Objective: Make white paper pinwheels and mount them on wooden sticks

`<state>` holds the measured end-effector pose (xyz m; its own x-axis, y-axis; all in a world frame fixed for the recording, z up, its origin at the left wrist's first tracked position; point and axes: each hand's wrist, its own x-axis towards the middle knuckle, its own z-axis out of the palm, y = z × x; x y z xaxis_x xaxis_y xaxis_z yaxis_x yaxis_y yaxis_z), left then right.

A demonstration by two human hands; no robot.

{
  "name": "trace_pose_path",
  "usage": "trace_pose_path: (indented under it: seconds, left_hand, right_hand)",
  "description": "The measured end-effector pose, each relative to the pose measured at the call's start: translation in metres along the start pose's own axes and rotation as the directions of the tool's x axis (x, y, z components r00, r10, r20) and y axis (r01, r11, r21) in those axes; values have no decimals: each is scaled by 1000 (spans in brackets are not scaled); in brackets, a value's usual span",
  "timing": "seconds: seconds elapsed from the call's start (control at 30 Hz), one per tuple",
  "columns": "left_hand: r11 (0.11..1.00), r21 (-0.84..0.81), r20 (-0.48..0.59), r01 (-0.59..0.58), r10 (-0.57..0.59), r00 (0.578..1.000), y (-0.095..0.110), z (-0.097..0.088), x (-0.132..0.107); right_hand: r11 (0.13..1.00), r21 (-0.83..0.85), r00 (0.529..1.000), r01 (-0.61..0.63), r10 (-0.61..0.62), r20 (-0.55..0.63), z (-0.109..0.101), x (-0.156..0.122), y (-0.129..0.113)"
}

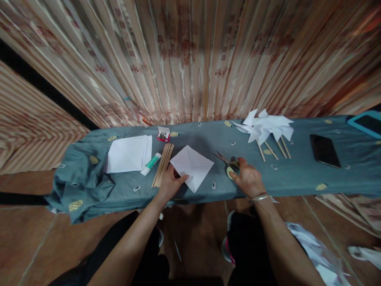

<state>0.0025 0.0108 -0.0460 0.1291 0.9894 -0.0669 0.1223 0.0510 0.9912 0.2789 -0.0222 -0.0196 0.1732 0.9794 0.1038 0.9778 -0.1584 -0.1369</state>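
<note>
A white paper square (195, 167) with diagonal creases is pinched at its lower left side by my left hand (172, 180), thumb on top. To its right my right hand (248, 176) grips the handles of a pair of scissors (228, 163) with yellow-green inner rings. The scissors' blades point up and left toward the paper, slightly apart and not touching it. Close by my left hand lie several thin wooden sticks (163, 165) and a green and white glue stick (151, 164).
On the cloth-covered bench (190, 135), a stack of white paper (127, 155) lies left beside a small red box of pins (163, 135). Several paper pinwheels (263, 127) on sticks, a black phone (325, 150) and a blue-edged tablet (367, 124) lie right. A curtain (190, 59) hangs behind.
</note>
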Motion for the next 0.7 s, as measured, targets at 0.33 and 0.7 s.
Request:
trace_pose_path:
  seconds: [0.33, 0.7]
  left_hand:
    - [453, 717, 294, -530, 494, 818, 12, -14, -19]
    - [412, 766, 405, -493, 287, 868, 4, 3, -28]
  right_hand:
    - [1000, -29, 997, -12, 10, -75, 5, 25, 4]
    - [995, 81, 992, -67, 75, -104, 12, 31, 6]
